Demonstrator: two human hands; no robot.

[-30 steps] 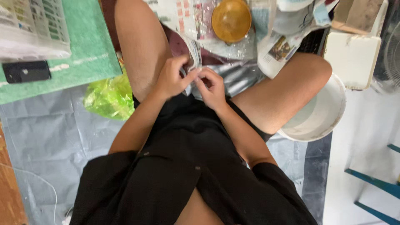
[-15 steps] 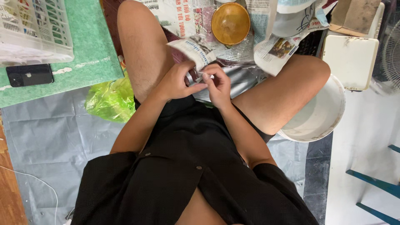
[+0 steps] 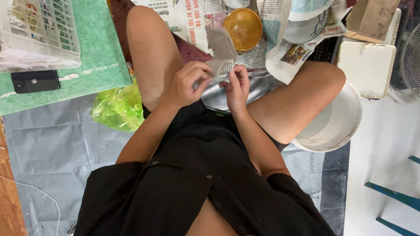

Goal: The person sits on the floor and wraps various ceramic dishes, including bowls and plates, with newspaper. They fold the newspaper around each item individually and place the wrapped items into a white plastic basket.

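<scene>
pinched between thumb and fingers of the left hand (image 3: 188,85) is a strip of newspaper (image 3: 221,50), held up over the lap between the bare knees. the right hand (image 3: 236,87) is closed on the strip's lower edge, fingertips tight on it. just past the strip an orange bowl (image 3: 243,28) is set on spread newspapers. a white bucket (image 3: 337,122) is seen by the right knee, a green plastic bag (image 3: 116,107) by the left.
</scene>
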